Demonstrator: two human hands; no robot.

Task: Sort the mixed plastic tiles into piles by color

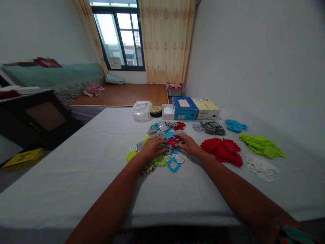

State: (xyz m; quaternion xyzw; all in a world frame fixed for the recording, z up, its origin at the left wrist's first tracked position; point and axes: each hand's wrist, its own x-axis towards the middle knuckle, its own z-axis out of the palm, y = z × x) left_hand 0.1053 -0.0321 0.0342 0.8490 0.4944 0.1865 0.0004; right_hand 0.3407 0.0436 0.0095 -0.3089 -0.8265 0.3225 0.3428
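Five single-colour plastic piles, apparently sorted, at right | mixed-colour heap of toothed plastic pieces between hands, looks unsorted | left hand, right hand: fingers curled at heap, can't tell if gripping

On the bench, a mixed heap of toothed pieces lay left of five separate piles; behind these, a tub stood left of several boxes.

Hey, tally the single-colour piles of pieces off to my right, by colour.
Red pile: 1
Lime-green pile: 1
Blue pile: 1
White pile: 1
Grey pile, including its loosely spread left end: 1
Total: 5 piles
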